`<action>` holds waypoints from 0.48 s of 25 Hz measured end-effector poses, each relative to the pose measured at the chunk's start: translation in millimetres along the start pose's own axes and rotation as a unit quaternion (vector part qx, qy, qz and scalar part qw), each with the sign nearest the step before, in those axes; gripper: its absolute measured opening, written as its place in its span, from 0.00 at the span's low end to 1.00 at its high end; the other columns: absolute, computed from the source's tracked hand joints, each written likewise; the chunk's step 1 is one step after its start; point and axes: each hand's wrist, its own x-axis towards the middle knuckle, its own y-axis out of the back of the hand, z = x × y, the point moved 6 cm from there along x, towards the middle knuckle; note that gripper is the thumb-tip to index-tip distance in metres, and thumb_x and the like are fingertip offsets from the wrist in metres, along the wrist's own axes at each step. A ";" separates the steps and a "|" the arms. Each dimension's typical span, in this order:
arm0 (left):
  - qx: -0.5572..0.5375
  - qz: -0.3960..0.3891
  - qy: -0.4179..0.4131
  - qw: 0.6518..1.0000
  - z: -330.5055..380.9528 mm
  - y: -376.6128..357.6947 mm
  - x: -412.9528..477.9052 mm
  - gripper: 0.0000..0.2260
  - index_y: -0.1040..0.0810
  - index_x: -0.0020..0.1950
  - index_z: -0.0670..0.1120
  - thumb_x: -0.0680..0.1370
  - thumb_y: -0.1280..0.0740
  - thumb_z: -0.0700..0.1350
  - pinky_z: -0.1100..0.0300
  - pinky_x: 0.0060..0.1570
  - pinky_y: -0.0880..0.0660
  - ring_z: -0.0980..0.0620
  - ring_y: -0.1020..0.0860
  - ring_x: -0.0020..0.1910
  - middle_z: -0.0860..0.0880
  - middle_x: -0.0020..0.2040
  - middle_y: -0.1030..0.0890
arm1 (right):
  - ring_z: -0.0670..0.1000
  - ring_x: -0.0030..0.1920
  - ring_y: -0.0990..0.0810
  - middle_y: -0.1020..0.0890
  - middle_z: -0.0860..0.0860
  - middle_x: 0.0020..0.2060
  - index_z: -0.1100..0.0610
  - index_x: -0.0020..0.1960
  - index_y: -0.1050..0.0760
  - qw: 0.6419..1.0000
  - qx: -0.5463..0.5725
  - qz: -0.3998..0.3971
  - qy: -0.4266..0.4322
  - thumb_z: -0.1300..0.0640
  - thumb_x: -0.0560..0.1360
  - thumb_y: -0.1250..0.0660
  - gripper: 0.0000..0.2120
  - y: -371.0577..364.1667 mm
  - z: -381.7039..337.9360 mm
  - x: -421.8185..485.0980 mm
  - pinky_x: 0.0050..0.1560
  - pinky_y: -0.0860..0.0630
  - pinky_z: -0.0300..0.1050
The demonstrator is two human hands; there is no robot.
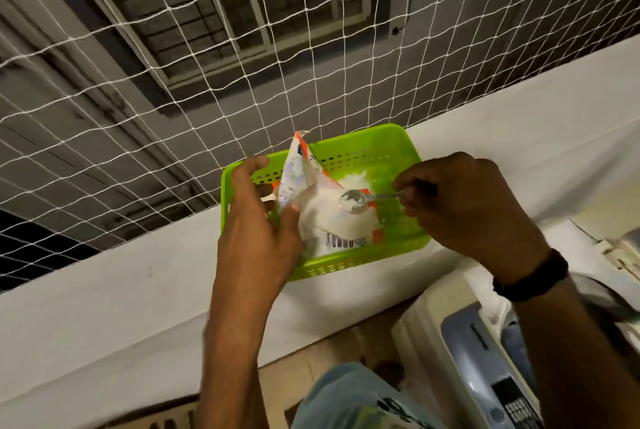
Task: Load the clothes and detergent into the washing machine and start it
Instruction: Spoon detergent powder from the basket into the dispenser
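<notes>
Our left hand (258, 224) grips the crinkled plastic detergent packet (329, 220) in the slotted green basket (346, 264). Our right hand (464, 206) pinches a thin metal spoon (353, 201), its oval bowl (powder-dusted) just beyond those fingertips, over the packet.

1. The netting (138, 99) shuts off everything behind the ledge (138, 276); no hand passes that way.
2. The green basket (349, 265) sits on the ledge right against the net, and its walls leave only the top as a way in.
3. Inside, the detergent packet (322, 213) takes up the left and middle; open floor shows on the right.
4. The left hand (256, 220) grips the packet and blocks the basket's left side; the right hand (464, 200), pinching a spoon (353, 201), covers the right rim.
5. The ledge top lies open on either side of the basket.
6. The washing machine (478, 359) stands under the ledge at the right; the gap between them looks narrow, though it's dim there.
</notes>
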 end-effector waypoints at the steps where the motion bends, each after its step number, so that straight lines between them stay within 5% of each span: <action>1: -0.003 -0.019 -0.018 1.000 2.5 -1.5 -2.0 0.28 0.38 0.68 0.62 0.77 0.30 0.40 0.46 0.56 0.21 0.53 0.22 0.59 0.55 0.64 0.26 | 0.59 0.52 0.17 0.14 0.53 0.50 0.51 0.51 0.15 1.000 -0.023 0.004 -0.004 0.59 0.75 0.32 0.10 1.4 -4.5 -0.6 0.57 0.23 0.53; 5: 0.133 -0.111 -0.080 0.982 8.1 -12.6 -11.1 0.27 0.31 0.62 0.67 0.76 0.33 0.36 0.63 0.54 0.27 0.55 0.26 0.62 0.54 0.72 0.35 | 0.62 0.49 0.19 0.14 0.54 0.47 0.53 0.52 0.16 0.994 -0.099 0.032 -0.019 0.60 0.71 0.31 0.11 4.4 -9.7 -4.5 0.51 0.25 0.51; 9: 0.180 -0.156 -0.070 0.969 3.6 -20.5 -16.3 0.22 0.23 0.63 0.65 0.79 0.36 0.38 0.59 0.67 0.28 0.52 0.31 0.72 0.56 0.75 0.35 | 0.64 0.35 0.19 0.16 0.60 0.36 0.60 0.44 0.16 0.984 -0.172 0.054 -0.008 0.62 0.69 0.32 0.07 4.1 -10.8 -17.5 0.39 0.21 0.53; 12: 0.175 -0.146 -0.048 0.972 -1.2 -18.3 -13.5 0.18 0.19 0.53 0.63 0.79 0.36 0.38 0.67 0.58 0.29 0.55 0.27 0.66 0.59 0.67 0.29 | 0.63 0.29 0.20 0.17 0.59 0.31 0.60 0.40 0.16 0.983 -0.175 0.045 0.000 0.60 0.65 0.34 0.09 -2.3 -14.2 -21.7 0.34 0.21 0.52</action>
